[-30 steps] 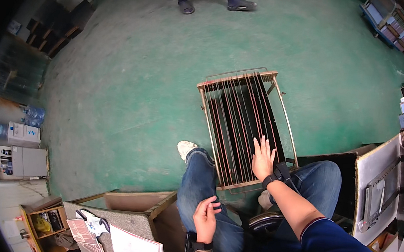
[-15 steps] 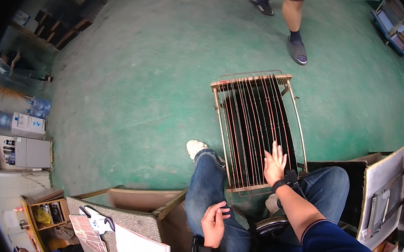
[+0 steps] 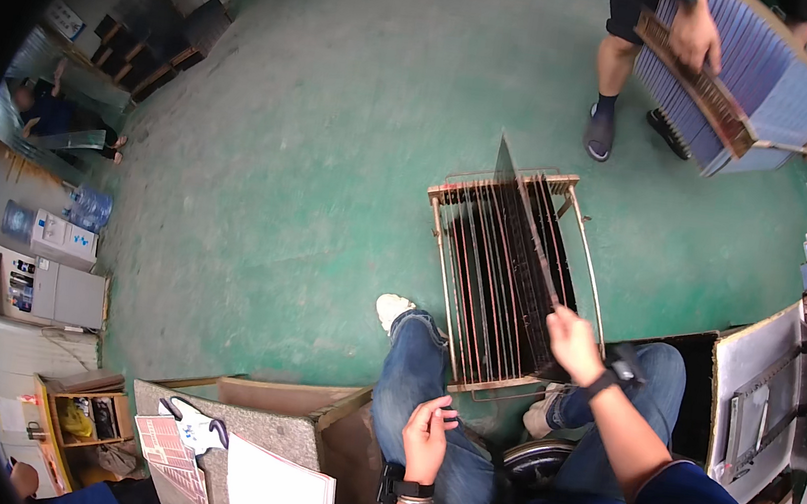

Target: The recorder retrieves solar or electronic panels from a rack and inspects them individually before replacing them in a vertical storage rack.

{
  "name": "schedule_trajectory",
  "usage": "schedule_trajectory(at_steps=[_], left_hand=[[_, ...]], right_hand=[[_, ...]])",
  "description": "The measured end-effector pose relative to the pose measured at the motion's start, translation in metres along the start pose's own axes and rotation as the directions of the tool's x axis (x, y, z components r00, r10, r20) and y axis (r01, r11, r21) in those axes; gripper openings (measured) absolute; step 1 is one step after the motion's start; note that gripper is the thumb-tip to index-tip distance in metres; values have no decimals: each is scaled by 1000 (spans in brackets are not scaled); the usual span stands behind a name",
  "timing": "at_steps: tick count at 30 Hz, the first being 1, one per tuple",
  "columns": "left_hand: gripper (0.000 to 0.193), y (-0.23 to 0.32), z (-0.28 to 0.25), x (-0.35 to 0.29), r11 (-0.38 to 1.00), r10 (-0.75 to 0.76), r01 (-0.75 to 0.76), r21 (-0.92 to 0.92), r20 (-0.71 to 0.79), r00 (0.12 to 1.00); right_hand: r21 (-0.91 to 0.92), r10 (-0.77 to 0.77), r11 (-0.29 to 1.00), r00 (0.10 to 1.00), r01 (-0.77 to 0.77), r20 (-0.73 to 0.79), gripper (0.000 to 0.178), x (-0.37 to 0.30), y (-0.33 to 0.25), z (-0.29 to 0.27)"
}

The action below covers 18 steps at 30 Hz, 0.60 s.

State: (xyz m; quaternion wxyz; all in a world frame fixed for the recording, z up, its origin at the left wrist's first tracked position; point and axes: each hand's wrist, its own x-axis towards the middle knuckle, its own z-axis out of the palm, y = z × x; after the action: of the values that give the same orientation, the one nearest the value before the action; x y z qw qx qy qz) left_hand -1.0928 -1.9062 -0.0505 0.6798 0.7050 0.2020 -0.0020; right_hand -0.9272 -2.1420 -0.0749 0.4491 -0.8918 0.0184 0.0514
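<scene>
My right hand (image 3: 575,346) grips the near edge of a thin dark sheet (image 3: 529,229). The sheet stands partly raised and tilted above a wooden rack (image 3: 505,198) with metal side rails. Several other dark sheets sit upright in the rack's slots, their thin edges facing up. Over my left thigh hangs my left hand (image 3: 424,441), fingers loosely curled and apart, with nothing visible in it; small dark bands show on the fingers.
A co-worker at the upper right carries another rack (image 3: 737,81) full of bluish sheets. Left of me, a grey board (image 3: 286,431) bears white paper (image 3: 278,494) and a glove (image 3: 193,428). At right stands a tilted panel with a metal frame (image 3: 765,412). Another person is at far left.
My right hand has closed on a dark sheet and lifted it partly out of the rack. The co-worker has moved right and now carries a loaded rack. My left hand stays about the same.
</scene>
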Motion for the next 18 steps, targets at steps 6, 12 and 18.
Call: schedule_trajectory(at_steps=[6,12,18], left_hand=[[27,30,13,-3,958,-43,56,-283,51,998],[43,90,50,-29,599,117,173,-782,299,947],[37,109,24,-39,554,68,36,-832,88,994]], right_hand=[[775,82,624,995,-101,64,25,-39,-54,-167],[961,12,185,978,-208,209,40,-105,-63,-127],[978,-63,65,977,-198,202,28,-109,-45,-145]])
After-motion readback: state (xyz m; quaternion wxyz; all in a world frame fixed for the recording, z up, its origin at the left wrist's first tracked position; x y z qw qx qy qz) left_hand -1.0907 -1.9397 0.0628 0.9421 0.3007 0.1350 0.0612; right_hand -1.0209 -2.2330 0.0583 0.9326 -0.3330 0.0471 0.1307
